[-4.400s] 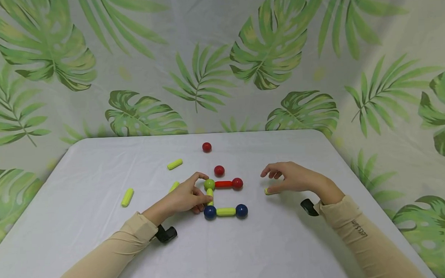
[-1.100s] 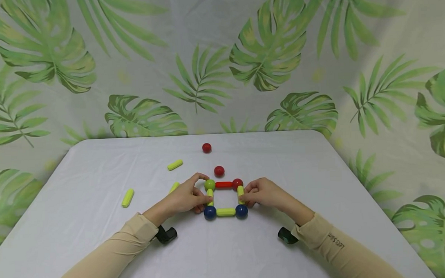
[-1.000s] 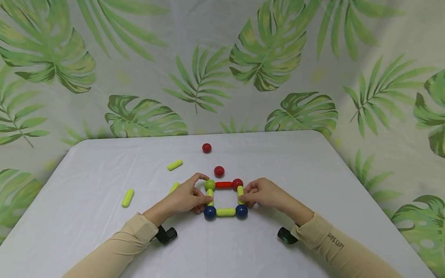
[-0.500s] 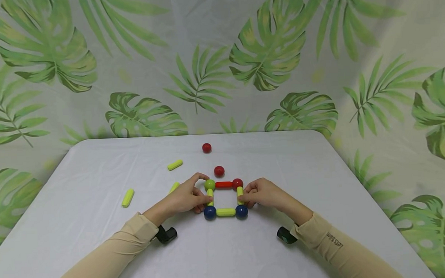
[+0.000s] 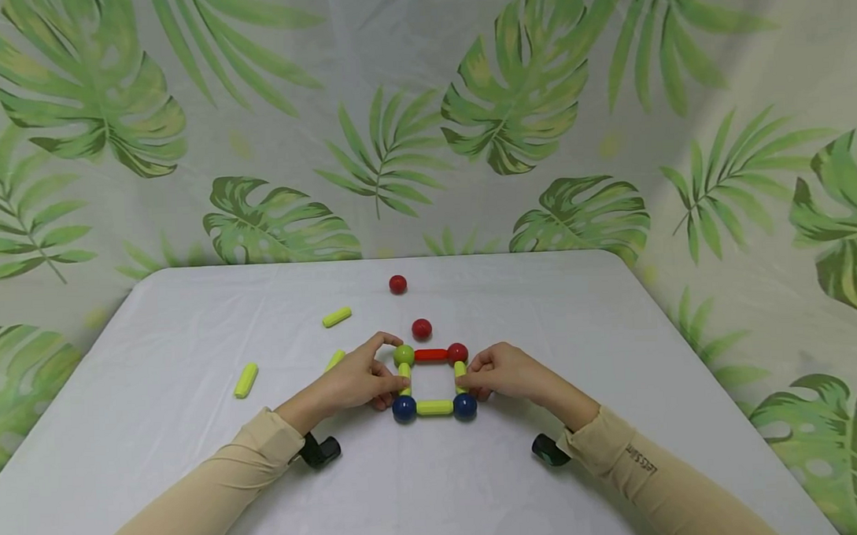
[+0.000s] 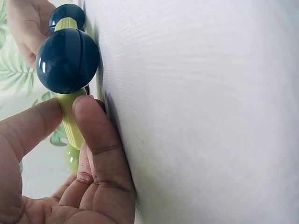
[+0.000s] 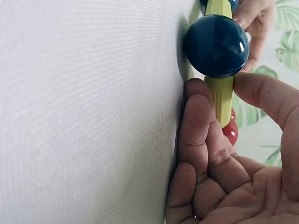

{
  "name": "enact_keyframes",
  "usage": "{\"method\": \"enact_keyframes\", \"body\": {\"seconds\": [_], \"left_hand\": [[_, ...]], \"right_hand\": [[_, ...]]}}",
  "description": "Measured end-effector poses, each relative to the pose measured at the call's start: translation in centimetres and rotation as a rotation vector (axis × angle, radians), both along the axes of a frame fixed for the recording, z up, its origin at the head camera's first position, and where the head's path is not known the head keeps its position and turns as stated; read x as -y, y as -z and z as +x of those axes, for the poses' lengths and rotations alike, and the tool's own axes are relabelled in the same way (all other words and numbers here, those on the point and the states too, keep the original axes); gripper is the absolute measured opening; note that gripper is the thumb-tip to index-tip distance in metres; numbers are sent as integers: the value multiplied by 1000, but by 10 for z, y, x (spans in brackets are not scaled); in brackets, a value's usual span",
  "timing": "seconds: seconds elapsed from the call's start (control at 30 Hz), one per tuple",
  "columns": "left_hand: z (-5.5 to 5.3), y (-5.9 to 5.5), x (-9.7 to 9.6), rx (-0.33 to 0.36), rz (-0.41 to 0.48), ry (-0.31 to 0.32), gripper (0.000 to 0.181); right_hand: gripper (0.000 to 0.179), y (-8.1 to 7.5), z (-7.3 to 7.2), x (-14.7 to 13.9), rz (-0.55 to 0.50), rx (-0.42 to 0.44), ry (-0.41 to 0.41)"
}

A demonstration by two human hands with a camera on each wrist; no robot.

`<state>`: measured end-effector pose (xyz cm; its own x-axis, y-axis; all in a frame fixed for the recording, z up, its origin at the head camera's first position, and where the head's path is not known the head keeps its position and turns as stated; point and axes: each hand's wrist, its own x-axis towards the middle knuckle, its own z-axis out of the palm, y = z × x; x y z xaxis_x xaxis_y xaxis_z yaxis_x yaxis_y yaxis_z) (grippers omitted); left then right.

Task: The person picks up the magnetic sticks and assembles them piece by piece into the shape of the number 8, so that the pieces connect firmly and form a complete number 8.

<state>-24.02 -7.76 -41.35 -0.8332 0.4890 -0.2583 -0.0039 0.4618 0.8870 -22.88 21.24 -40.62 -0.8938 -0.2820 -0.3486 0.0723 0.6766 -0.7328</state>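
A square of rods and balls lies on the white table in the head view. Its corners are a green ball (image 5: 404,355), a red ball (image 5: 457,353) and two blue balls, the left blue ball (image 5: 404,409) and the right blue ball (image 5: 465,407). A red rod (image 5: 431,355) spans the far side, a yellow rod (image 5: 435,407) the near side. My left hand (image 5: 354,378) pinches the left yellow rod (image 6: 70,121), its index finger reaching to the green ball. Between thumb and fingers, my right hand (image 5: 508,371) pinches the right yellow rod (image 7: 223,95), lined up between red and blue balls.
Beyond the square lie a loose red ball (image 5: 422,329) and a farther red ball (image 5: 397,284). Loose yellow rods lie to the left: one rod (image 5: 246,381), another rod (image 5: 336,317), and a third rod (image 5: 336,359) partly behind my left hand.
My right hand has come in from the right with its yellow rod, now at the square's right side. Over the last second that rod has shifted slightly left. My left hand stays put.
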Motion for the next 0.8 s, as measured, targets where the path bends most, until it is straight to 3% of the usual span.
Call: {"method": "enact_keyframes", "body": {"seconds": [0.8], "left_hand": [[-4, -3, -1, 7, -15, 19, 65]], "right_hand": [[27, -4, -1, -1, 24, -10, -20]]}}
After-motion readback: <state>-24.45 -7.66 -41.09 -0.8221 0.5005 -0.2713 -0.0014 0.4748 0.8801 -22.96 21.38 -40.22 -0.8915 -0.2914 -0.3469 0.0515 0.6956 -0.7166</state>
